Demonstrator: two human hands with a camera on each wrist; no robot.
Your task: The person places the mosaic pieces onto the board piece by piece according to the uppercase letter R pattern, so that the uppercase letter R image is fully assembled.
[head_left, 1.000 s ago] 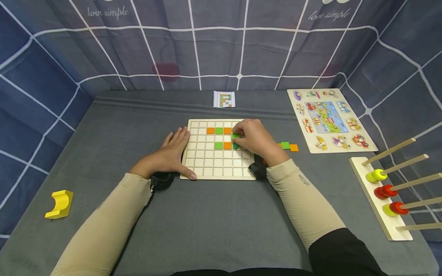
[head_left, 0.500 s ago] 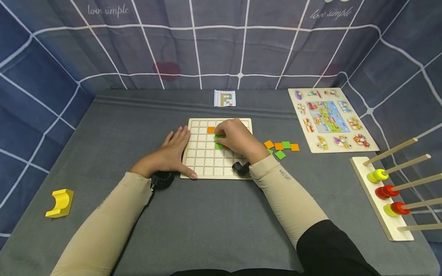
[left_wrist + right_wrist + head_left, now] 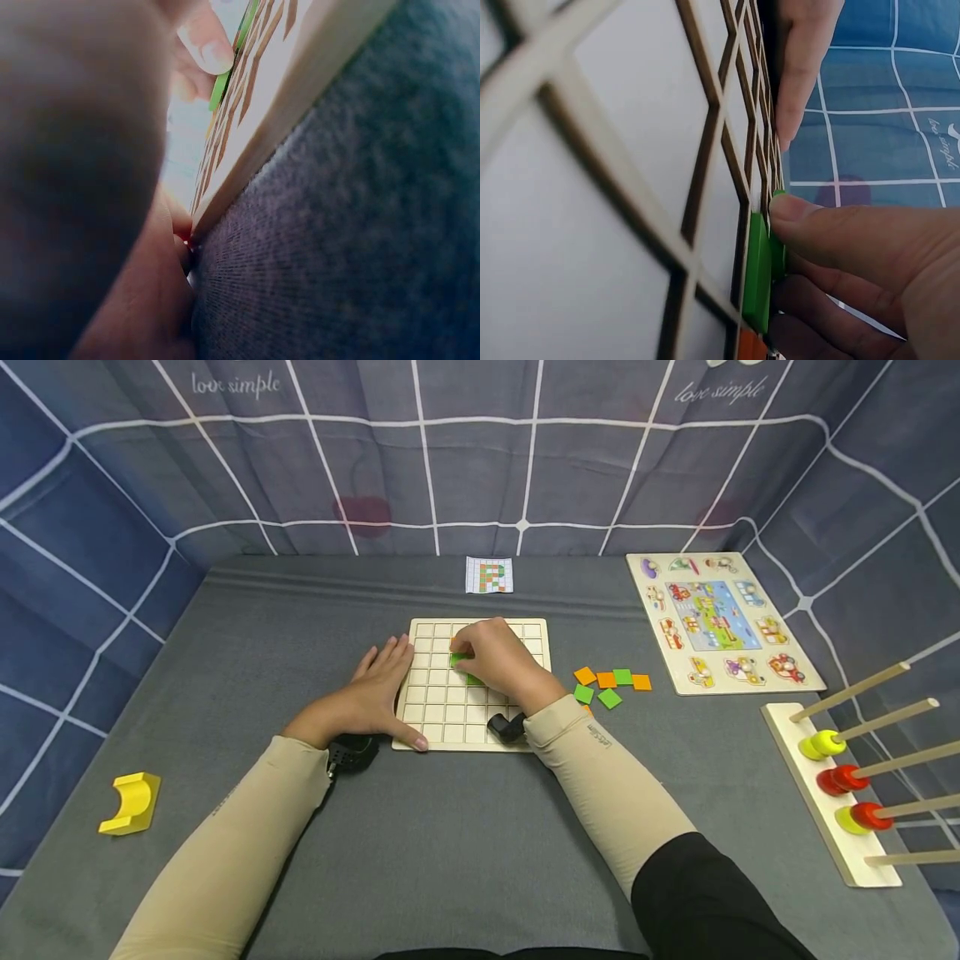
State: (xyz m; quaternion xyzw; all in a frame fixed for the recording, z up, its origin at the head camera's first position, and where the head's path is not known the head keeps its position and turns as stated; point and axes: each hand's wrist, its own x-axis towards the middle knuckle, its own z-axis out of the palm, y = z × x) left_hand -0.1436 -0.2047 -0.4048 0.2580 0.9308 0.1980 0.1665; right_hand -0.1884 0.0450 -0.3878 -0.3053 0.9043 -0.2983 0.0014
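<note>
A pale wooden grid board (image 3: 450, 712) lies on the grey table with square tiles in some cells. My left hand (image 3: 363, 693) is spread along the board's left edge, its thumb at the near left corner. Over the upper left part of the board, my right hand (image 3: 498, 656) pinches a green tile (image 3: 456, 660) between thumb and fingers. The right wrist view shows this tile (image 3: 778, 259) beside another green tile (image 3: 757, 277) and an orange one (image 3: 750, 345) on the grid. My right hand hides most of the laid tiles in the head view.
Several loose orange tiles (image 3: 641, 682) and green tiles (image 3: 610, 698) lie right of the board. Behind it is a small pattern card (image 3: 489, 575). Further right are a picture puzzle board (image 3: 723, 618) and a peg stand (image 3: 832, 802) with rings. A yellow arch block (image 3: 135, 803) sits far left.
My right hand has moved left across the board, a green tile at its fingertips. Loose tiles once hidden by the right arm now show. My left hand stays put.
</note>
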